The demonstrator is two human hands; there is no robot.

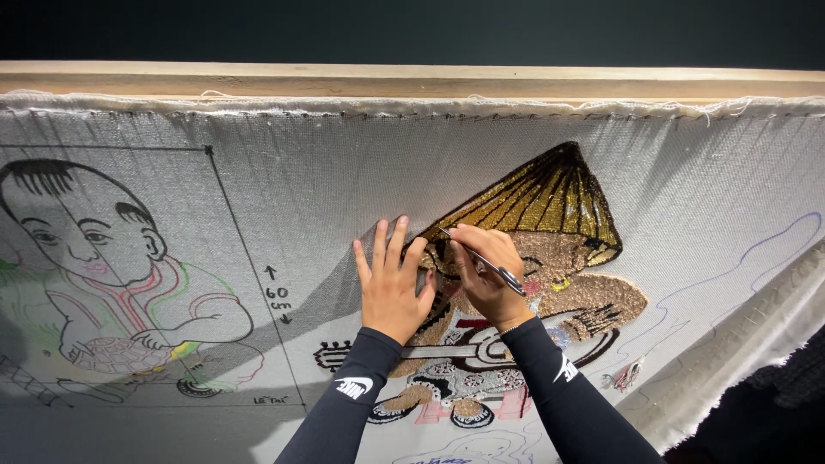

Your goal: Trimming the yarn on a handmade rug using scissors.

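Dark wall behind, a pale wooden frame bar (412, 82) across the top, and a big sheet of grey mesh fabric (326, 172) laced to it and stretched flat, filling almost the whole view. At right a loose fold of cloth (739, 344) hangs off the edge.

On the fabric, left side: a line drawing of a child (103, 266) inside a ruled box, partly coloured, not stitched. Centre-right: the worked figure (516, 301), densely filled with beads or sequins, under a gold and black conical hat (541, 202). Its lower part is only partly filled, outlines showing.

Both arms in black sleeves come up from below. Left hand (391, 279) lies flat on the fabric just left of the hat's brim, fingers together and slightly fanned, holding nothing, pressing the cloth down. Right hand (485, 271) is pinched on a slim metal tool (485, 262), likely a beading hook or needle; its tip touches the fabric at the lower left edge of the hat, by the figure's face.

Judged step: filling in right at the hat-face border, mid-stitch. Overall piece looks well along up top, less below. Next move calls for keeping the cloth taut under the left palm and a small, exact tool placement beside the existing rows.
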